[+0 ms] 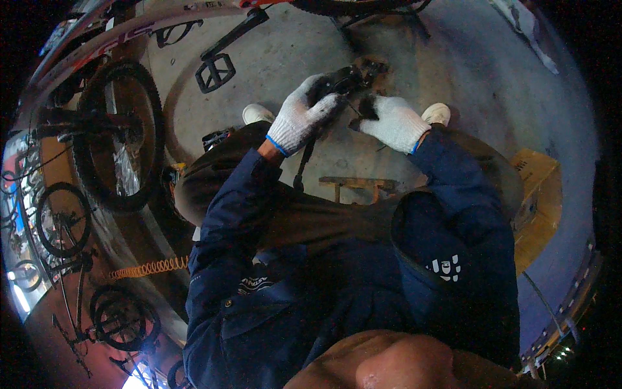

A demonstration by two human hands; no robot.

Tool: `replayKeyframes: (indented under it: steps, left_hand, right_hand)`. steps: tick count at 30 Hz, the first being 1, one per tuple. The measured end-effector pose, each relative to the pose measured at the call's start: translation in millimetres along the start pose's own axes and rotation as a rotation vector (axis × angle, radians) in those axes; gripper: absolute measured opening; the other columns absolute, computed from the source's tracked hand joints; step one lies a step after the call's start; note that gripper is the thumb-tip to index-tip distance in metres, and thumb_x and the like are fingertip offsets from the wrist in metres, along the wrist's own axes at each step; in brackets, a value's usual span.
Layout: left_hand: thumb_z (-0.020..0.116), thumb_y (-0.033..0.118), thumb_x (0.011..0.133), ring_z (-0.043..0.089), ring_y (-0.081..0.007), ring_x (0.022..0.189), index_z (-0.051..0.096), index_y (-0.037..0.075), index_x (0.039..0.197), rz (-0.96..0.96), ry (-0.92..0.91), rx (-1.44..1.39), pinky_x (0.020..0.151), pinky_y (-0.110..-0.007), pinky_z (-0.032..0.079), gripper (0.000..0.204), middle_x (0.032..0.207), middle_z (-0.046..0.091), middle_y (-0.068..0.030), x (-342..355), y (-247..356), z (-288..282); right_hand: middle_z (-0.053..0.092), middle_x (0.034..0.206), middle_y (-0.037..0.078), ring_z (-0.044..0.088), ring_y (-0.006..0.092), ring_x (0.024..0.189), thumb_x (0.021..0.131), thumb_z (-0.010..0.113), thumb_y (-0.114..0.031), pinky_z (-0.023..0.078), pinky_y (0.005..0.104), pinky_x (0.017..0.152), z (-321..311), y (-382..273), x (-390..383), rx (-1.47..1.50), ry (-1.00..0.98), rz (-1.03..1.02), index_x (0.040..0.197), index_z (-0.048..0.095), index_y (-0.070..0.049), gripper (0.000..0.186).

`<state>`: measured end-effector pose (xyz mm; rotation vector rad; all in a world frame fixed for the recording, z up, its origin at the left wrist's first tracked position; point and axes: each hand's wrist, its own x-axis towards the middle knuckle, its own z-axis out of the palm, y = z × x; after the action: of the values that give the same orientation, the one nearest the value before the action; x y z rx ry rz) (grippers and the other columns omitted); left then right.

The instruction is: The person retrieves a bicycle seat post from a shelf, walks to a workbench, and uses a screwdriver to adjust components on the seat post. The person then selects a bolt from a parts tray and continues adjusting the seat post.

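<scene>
My left hand (303, 111), in a white knit glove with blackened fingers, is wrapped round a dark mechanical part (346, 79). The exact kind of this part is too dark to tell; its far end looks knobbly and greasy. From below the left hand a thin black rod (306, 162) slants down toward my lap; whether it joins the part is hidden. Just right of the part, my right hand (394, 122), gloved the same way, has its fingers pinched together. A small thin dark piece (354, 111) shows at its fingertips, too small to name.
A low wooden stand (357, 183) is between my knees. At the left are a bicycle wheel (155, 139), a black pedal (216, 72) on its crank and an orange coiled hose (152, 267). An open cardboard box (541, 207) lies right of my knee on the concrete floor (466, 58).
</scene>
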<state>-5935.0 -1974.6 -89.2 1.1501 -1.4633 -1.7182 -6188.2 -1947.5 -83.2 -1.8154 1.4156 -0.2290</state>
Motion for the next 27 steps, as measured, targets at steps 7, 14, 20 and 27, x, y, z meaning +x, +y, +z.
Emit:
replayKeyframes:
  steps: [7, 14, 20, 27]
  left_hand:
    - [0.073, 0.029, 0.101, 0.059, -0.0184, 0.123, 0.050, -0.005, 0.145, -0.015, -0.007, 0.001, 0.109, -0.034, 0.046, 0.060, 0.136, 0.065, -0.0139, 0.4, 3.7, 0.7]
    - [0.073, 0.029, 0.101, 0.060, -0.0186, 0.121, 0.050, -0.005, 0.145, -0.011, -0.005, 0.014, 0.108, -0.034, 0.047, 0.060, 0.135, 0.065, -0.0139, -0.4, 2.0, 0.3]
    - [0.073, 0.031, 0.100, 0.059, -0.0172, 0.119, 0.050, -0.005, 0.146, -0.021, -0.013, 0.037, 0.105, -0.034, 0.048, 0.063, 0.134, 0.066, -0.0134, -0.7, 4.5, 0.0]
    - [0.073, 0.033, 0.101, 0.062, -0.0151, 0.107, 0.049, -0.003, 0.147, -0.043, -0.047, -0.007, 0.089, -0.031, 0.055, 0.063, 0.128, 0.066, -0.0110, -2.5, 8.5, -0.5]
  right_hand:
    - [0.072, 0.104, 0.026, 0.067, 0.0464, 0.099, 0.089, 0.072, -0.036, 0.055, 0.0533, 0.087, -2.0, 5.1, -0.5, -0.044, -0.024, -0.025, 0.107, 0.073, 0.001, 0.041]
    - [0.073, 0.097, 0.022, 0.070, 0.0416, 0.091, 0.091, 0.074, -0.031, 0.056, 0.0475, 0.081, 6.4, 12.0, 2.0, -0.026, 0.073, -0.133, 0.111, 0.075, -0.003, 0.035]
    - [0.074, 0.100, 0.022, 0.071, 0.0396, 0.095, 0.091, 0.073, -0.028, 0.056, 0.0455, 0.082, -4.1, 3.6, -2.7, 0.028, 0.006, -0.027, 0.112, 0.075, -0.003, 0.033]
    - [0.072, 0.104, 0.025, 0.069, 0.0430, 0.100, 0.092, 0.070, -0.034, 0.056, 0.0489, 0.087, 0.0, 2.5, -0.7, 0.051, 0.011, -0.065, 0.113, 0.074, -0.001, 0.039]
